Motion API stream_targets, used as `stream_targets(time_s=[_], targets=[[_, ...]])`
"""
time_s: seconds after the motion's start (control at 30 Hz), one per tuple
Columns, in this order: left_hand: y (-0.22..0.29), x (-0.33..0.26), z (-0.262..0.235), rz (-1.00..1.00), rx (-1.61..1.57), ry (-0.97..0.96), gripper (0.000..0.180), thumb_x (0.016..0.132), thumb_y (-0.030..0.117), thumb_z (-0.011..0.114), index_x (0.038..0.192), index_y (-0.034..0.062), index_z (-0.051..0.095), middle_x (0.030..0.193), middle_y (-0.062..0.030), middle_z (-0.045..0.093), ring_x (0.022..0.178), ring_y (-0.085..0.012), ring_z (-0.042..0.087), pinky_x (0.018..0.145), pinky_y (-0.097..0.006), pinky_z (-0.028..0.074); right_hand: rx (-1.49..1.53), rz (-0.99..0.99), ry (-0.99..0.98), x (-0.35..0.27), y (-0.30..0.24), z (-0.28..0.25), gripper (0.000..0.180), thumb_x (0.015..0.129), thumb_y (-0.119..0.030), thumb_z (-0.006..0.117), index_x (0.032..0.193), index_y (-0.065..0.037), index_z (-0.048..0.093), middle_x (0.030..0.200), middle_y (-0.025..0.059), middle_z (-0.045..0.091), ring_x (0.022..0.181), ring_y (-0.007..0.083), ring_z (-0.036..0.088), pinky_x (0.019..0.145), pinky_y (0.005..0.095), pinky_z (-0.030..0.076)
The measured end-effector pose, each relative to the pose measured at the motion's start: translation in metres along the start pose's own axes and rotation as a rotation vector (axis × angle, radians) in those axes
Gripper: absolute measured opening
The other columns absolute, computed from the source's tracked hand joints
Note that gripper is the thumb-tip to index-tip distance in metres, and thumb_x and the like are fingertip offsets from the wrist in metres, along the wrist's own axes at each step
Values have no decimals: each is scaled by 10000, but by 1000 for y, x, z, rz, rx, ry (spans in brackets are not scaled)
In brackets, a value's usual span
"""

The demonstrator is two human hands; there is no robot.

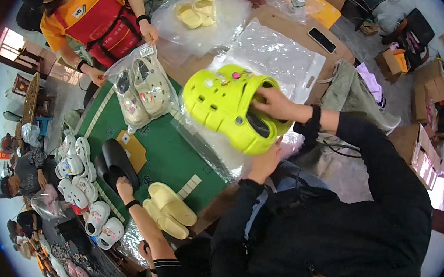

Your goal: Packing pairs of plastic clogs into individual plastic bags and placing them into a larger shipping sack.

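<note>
I hold a lime-green clog (218,103) with small charms on its top above the table. My left hand (265,162) grips the clog from below at its heel end. My right hand (274,102), with a black band on the wrist, has its fingers tucked inside the shoe's opening. Both my sleeves are black. Beneath the clog lie clear plastic bags (272,52) spread over the table.
Across the green table mat (159,156), a person in a red apron holds a clear bag of pale clogs (140,90). Another person's hand (124,187) rests on black slippers (116,163). Pale yellow slippers (170,209), white clogs (77,180), a phone (321,40) and cardboard boxes (423,152) surround me.
</note>
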State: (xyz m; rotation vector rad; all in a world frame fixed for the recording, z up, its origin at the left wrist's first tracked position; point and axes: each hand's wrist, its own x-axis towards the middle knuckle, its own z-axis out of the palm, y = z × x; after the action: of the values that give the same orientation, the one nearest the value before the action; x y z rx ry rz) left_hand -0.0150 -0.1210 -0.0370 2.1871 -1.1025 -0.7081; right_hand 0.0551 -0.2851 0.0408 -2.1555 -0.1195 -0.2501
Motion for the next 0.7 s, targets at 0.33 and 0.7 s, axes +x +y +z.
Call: stream_targets(time_s=[0.33, 0.7], targets=[[-33, 20, 64, -182, 602, 61, 402, 840, 160, 455, 1217, 24, 477, 1281, -152, 463, 1169, -349, 446, 956, -474, 348, -52, -9, 86, -7, 36, -44, 234, 769, -152, 634, 949, -12, 581, 611, 157, 555, 491, 246, 532, 491, 339, 404], [-65, -44, 77, -538, -622, 103, 327, 838, 216, 472, 1109, 60, 569, 1150, -151, 560, 1009, -317, 549, 891, -401, 434, 4, -300, -457, 14, -95, 217, 283, 803, -185, 547, 1053, -53, 524, 648, 198, 574, 625, 358, 577, 562, 451, 449]])
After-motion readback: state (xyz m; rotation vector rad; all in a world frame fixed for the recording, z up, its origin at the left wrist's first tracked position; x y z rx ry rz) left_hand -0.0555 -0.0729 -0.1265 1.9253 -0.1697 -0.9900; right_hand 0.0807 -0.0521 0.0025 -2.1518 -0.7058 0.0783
